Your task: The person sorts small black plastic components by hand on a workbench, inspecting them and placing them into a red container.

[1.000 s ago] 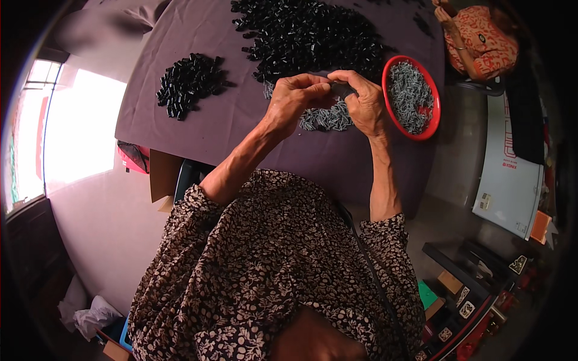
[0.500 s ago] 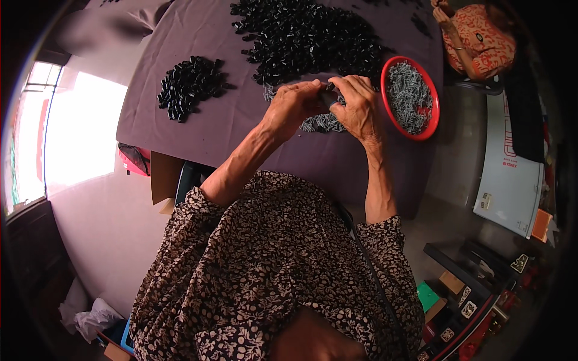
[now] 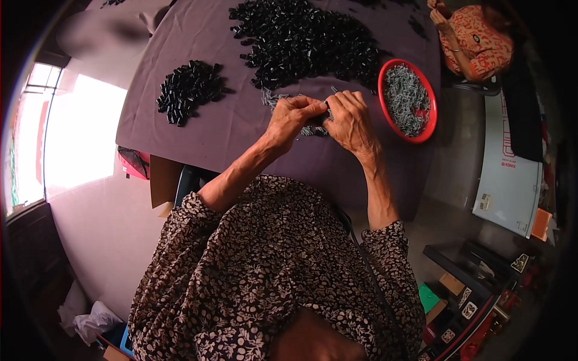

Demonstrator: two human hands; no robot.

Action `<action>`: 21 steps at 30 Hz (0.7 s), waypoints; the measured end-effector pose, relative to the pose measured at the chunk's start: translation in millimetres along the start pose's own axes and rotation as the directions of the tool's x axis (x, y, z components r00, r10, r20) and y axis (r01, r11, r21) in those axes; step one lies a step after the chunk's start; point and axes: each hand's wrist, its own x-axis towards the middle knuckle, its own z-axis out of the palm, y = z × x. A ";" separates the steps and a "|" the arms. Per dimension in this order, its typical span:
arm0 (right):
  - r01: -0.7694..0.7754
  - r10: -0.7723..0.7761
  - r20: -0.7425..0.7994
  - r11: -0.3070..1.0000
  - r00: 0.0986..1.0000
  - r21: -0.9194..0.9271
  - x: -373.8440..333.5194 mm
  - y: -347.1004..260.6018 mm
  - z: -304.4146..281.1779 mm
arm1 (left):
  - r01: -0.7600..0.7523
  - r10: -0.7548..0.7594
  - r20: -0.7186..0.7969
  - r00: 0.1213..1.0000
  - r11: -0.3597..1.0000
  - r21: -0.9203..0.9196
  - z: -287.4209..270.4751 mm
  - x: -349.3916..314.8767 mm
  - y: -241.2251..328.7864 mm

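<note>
My left hand (image 3: 291, 120) and my right hand (image 3: 352, 124) meet above the table, fingertips pinched together around a small black piece (image 3: 326, 112). Most of that piece is covered by my fingers. Beneath and behind the hands lies a loose heap of small grey pin-like parts (image 3: 272, 98), partly hidden by them. Beyond it spreads a large pile of small shiny black pieces (image 3: 307, 45). A smaller pile of the same black pieces (image 3: 189, 91) sits to the left of my left hand.
To the right of my hands stands a red bowl (image 3: 435, 114) holding many grey parts. The table (image 3: 241, 129) has a purple-brown cloth. Another person (image 3: 481, 42) in an orange patterned top sits at the far right. A light-coloured box (image 3: 503, 198) stands beyond the table's right side.
Both hands have come slightly nearer to me and closed more tightly together at the fingertips. My right hand has shifted a little left. The view has moved slightly.
</note>
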 end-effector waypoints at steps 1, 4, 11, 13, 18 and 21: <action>0.017 -0.017 -0.015 1.000 1.000 0.012 -1.1 1.2 2.6 | 0.008 -0.009 0.031 0.999 0.999 0.044 -1.6 0.1 -0.2; 0.065 -0.063 -0.040 0.997 0.997 0.035 -4.1 4.7 9.2 | 0.009 -0.024 0.075 0.997 0.981 0.195 -3.1 -4.4 3.6; 0.156 -0.156 -0.080 0.988 0.985 -0.003 -5.4 2.7 5.8 | -0.069 -0.002 0.148 0.989 0.880 0.471 -2.2 -8.5 15.7; 0.191 -0.191 -0.091 0.981 0.977 -0.007 -7.0 4.3 7.5 | -0.069 -0.007 0.169 0.986 0.897 0.436 -2.5 -7.6 16.0; 0.184 -0.182 -0.043 0.983 0.982 0.030 -16.3 8.8 25.3 | -0.058 -0.046 0.200 0.979 0.874 0.482 -9.3 -6.1 3.2; 0.157 -0.154 -0.055 0.986 0.987 0.055 -17.2 5.5 25.0 | -0.067 -0.040 0.197 0.980 0.860 0.506 -8.9 -7.2 4.6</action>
